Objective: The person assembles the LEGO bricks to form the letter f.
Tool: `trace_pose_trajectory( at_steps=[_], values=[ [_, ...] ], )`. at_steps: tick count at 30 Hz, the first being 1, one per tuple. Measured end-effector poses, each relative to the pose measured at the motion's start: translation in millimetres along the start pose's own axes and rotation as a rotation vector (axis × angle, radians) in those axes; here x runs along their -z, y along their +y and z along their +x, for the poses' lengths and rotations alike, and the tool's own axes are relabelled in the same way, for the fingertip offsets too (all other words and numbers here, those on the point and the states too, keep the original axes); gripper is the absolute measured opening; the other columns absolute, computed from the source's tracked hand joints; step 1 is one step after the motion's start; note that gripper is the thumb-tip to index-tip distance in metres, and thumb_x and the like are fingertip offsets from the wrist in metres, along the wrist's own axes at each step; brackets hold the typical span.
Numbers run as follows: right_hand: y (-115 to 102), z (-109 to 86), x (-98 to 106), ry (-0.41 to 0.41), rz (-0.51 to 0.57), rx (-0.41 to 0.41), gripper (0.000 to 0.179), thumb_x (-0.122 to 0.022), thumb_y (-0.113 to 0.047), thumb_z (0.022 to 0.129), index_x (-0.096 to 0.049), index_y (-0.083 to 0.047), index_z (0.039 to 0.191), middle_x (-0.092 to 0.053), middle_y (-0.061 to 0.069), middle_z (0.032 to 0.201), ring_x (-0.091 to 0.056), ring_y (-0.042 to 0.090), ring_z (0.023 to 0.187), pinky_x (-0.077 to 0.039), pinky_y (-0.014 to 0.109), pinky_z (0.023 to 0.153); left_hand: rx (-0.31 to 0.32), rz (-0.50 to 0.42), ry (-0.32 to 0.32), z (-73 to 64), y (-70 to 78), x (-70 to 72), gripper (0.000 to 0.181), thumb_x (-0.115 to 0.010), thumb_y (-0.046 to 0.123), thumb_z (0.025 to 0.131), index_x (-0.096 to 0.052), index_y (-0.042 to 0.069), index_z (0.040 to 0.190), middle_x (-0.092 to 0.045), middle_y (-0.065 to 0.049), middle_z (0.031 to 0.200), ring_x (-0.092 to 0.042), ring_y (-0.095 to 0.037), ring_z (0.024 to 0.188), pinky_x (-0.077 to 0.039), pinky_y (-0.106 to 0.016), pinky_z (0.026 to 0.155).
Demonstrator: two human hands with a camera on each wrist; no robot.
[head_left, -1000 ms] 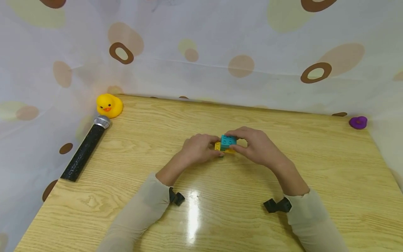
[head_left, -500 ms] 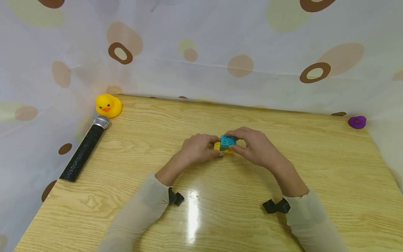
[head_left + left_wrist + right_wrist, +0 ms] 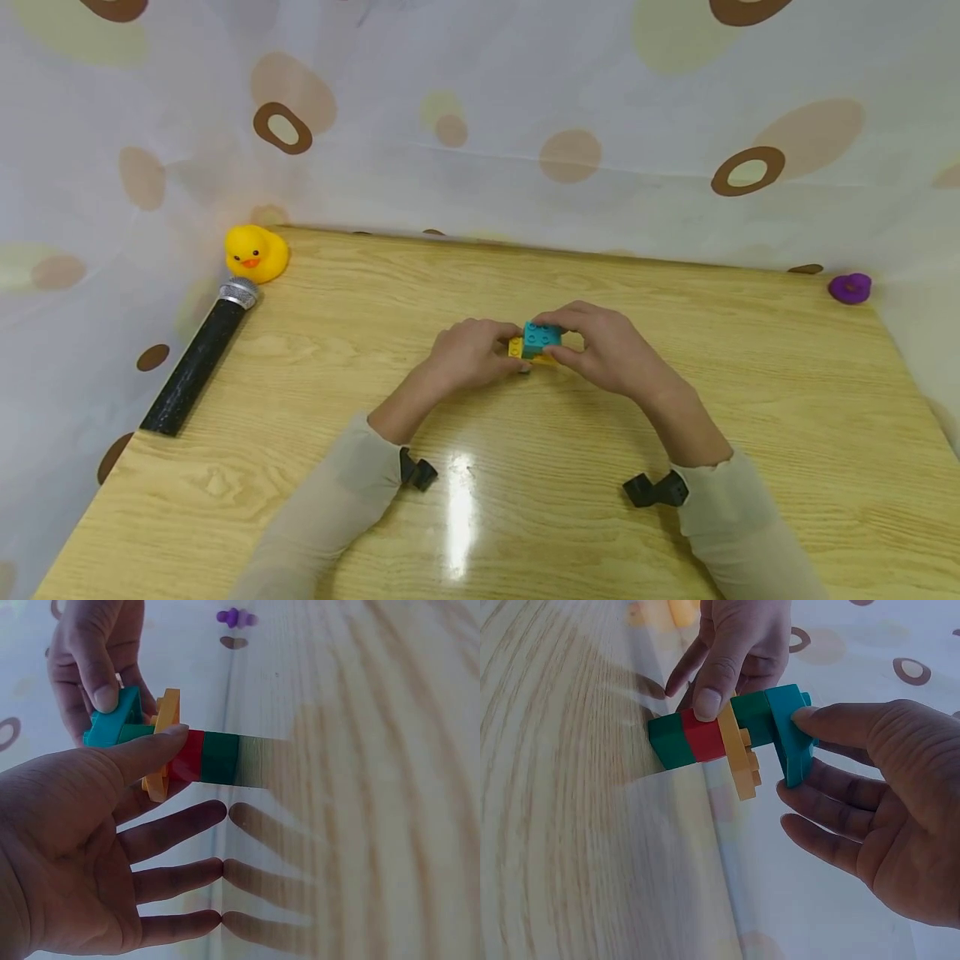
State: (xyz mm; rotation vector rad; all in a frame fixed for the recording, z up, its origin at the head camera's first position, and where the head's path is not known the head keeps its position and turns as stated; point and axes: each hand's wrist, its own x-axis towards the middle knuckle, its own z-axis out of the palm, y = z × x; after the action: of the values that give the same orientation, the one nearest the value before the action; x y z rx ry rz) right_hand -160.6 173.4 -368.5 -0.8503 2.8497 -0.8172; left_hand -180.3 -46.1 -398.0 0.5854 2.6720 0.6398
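Observation:
Near the middle of the table, both hands are on one upright stack of toy building blocks. From the bottom up it has a green block (image 3: 669, 742), a red block (image 3: 707, 742), a wide yellow block (image 3: 742, 772), another green block (image 3: 754, 720) and a teal block (image 3: 783, 716) on top. My left hand (image 3: 471, 354) pinches the stack low down, thumb over the red block, its other fingers spread toward the tabletop. With thumb and fingertips, my right hand (image 3: 611, 348) holds the teal block, which overhangs the green one beneath it.
A yellow rubber duck (image 3: 258, 254) sits at the table's back left corner, with a black microphone (image 3: 198, 358) lying along the left edge. At the far right is a small purple toy (image 3: 851, 288). Patterned cloth (image 3: 495, 192) rises behind the wooden table (image 3: 375, 283).

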Motion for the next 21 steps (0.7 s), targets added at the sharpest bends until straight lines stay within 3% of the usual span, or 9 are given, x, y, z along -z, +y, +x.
trace_pose_trajectory(
  at_steps=[5,12,21],
  values=[
    [1.4,0.7,0.1,-0.008,0.031,-0.012,0.037,-0.074,-0.017,0.094,-0.068,-0.011,0.131,-0.070,0.010,0.119,-0.067,0.025,0.105,-0.056,0.046,0.086,0.001,0.004,0.006,-0.6,0.3,-0.4,0.055,-0.071,0.050,0.092,-0.061,0.028,0.141,-0.071,0.002,0.130,-0.069,-0.022,0.109,-0.053,-0.035,0.072],
    [-1.2,-0.8,2.7,-0.007,-0.014,-0.049,0.037,-0.073,-0.018,0.095,-0.069,-0.012,0.131,-0.069,0.010,0.115,-0.068,0.027,0.104,-0.055,0.045,0.084,-0.021,-0.013,0.019,1.0,3.5,0.3,0.052,-0.072,0.049,0.092,-0.063,0.027,0.139,-0.072,0.002,0.127,-0.068,-0.021,0.108,-0.053,-0.035,0.073],
    [-1.3,-0.9,-1.3,-0.020,0.010,-0.068,0.038,-0.072,-0.020,0.096,-0.068,-0.015,0.133,-0.069,0.011,0.119,-0.068,0.030,0.108,-0.055,0.048,0.087,0.007,-0.003,0.005,-1.1,2.6,-0.2,0.055,-0.071,0.050,0.092,-0.062,0.026,0.141,-0.071,0.002,0.129,-0.068,-0.021,0.109,-0.053,-0.035,0.074]
  ],
)
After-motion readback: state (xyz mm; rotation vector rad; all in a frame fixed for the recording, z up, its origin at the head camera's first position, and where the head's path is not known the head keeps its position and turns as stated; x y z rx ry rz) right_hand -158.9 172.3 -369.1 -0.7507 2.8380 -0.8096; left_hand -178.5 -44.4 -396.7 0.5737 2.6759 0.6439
